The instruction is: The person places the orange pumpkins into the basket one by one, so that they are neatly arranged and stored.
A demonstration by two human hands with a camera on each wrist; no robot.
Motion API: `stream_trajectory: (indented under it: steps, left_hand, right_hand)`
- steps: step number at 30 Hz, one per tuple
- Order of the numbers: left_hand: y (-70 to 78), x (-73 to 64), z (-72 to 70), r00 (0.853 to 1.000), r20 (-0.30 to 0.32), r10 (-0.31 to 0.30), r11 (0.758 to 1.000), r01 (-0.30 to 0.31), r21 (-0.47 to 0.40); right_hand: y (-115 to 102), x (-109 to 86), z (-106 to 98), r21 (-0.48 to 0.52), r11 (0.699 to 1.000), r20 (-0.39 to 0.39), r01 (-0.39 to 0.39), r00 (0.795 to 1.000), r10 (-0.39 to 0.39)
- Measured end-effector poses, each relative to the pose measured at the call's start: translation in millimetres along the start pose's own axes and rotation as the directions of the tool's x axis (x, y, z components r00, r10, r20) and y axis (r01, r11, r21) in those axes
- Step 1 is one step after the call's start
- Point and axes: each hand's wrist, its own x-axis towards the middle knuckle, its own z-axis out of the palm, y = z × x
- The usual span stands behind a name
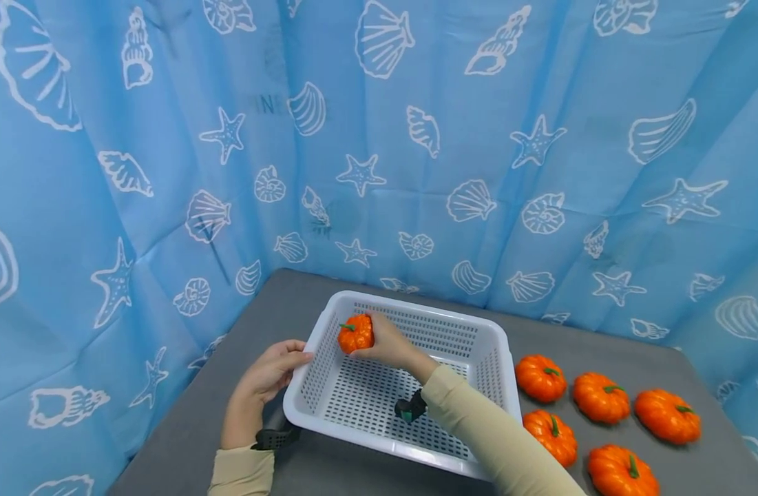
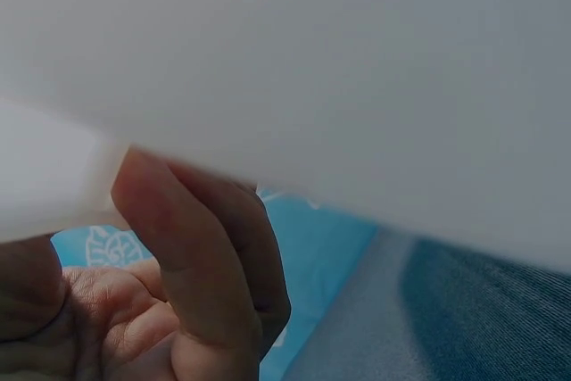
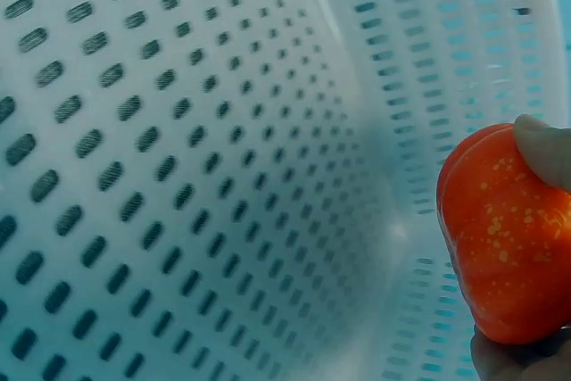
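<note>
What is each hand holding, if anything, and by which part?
The right hand holds an orange pumpkin by its sides, not its green stem. The left hand grips the white basket by its left rim.

A big blue curtain [image 1: 428, 76] hung round the back & both sides of the table [image 1: 193, 427], w/ lots of folds. It had white pics of shells [image 1: 383, 40], starfish [image 1: 361, 173], etc. Faint dark letters [image 1: 268, 105] showed up high, too. The table was flat & dk gray, w/ round far corners. Light was bright.
</note>
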Motion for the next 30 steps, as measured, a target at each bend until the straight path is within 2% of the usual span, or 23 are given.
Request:
stream_trajectory:
  steps: [10, 19, 30]
  left_hand:
    - [-0.2, 3.8, -0.4, 1.000, 0.010, 0.005, 1.000, -0.005, -0.007]
    - [-2.4, -1.3, -2.5, 1.000, 0.028, -0.006, 1.000, 0.007, -0.019]
    - [-1.1, 0.7, -0.5, 1.000, 0.005, -0.004, 1.000, 0.004, -0.013]
  right_hand:
    - [9.6, 2.2, 11.7, -0.022, 0.999, 0.030, -0.030, 0.999, 0.031]
    - [12.6, 1.2, 21.3, -0.047, 0.999, 0.066, -0.024, 0.997, 0.027]
    - [16.4, -1.2, 21.9, -0.066, 0.997, 0.048, -0.045, 0.998, 0.048]
